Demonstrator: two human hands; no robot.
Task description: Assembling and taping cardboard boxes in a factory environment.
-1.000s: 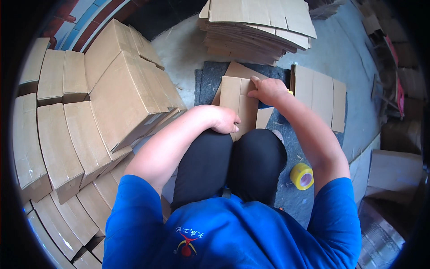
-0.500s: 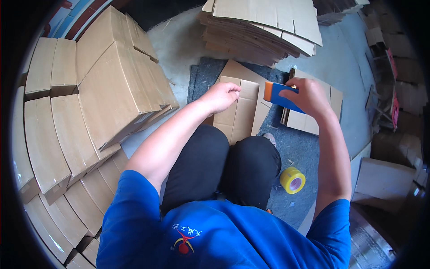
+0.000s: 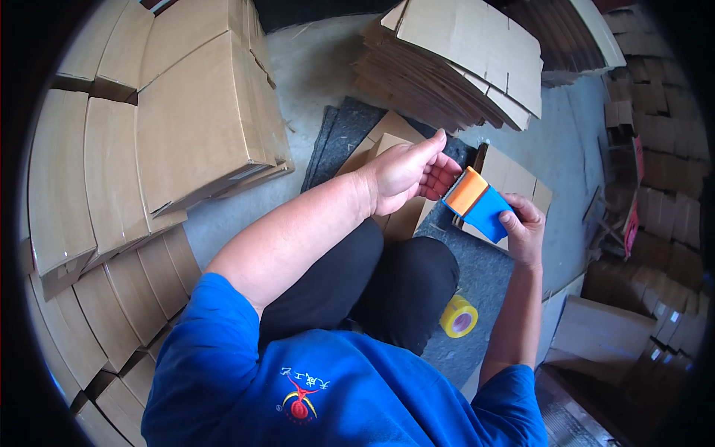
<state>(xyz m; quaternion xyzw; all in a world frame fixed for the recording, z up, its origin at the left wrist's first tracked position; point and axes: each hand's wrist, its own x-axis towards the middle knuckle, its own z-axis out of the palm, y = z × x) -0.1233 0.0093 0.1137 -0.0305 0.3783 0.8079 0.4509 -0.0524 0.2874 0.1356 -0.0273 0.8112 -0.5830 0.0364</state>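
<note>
My right hand [image 3: 523, 227] grips a blue and orange tape dispenser [image 3: 484, 212], its serrated edge turned toward my other hand. Close beside that edge is my left hand [image 3: 414, 176], thumb raised and fingers apart, slightly bent, with nothing seen in them. Whether the fingertips touch the dispenser I cannot tell. Below my left forearm a small cardboard box [image 3: 403, 217] stands by my knees, mostly covered by the arm and hand. A flat piece of cardboard [image 3: 395, 124] lies behind it.
A yellow roll of tape [image 3: 458, 316] lies on a dark mat [image 3: 477, 279] to the right of my knees. Flattened cartons [image 3: 514, 171] sit beyond the dispenser. A tall stack of cardboard sheets [image 3: 469, 45] rises ahead. Large closed boxes [image 3: 194, 119] are piled at left.
My left hand has moved right and its fingers have opened. The dispenser has come nearer in my right hand and tilted, so the two hands are closer together. The view has shifted.
</note>
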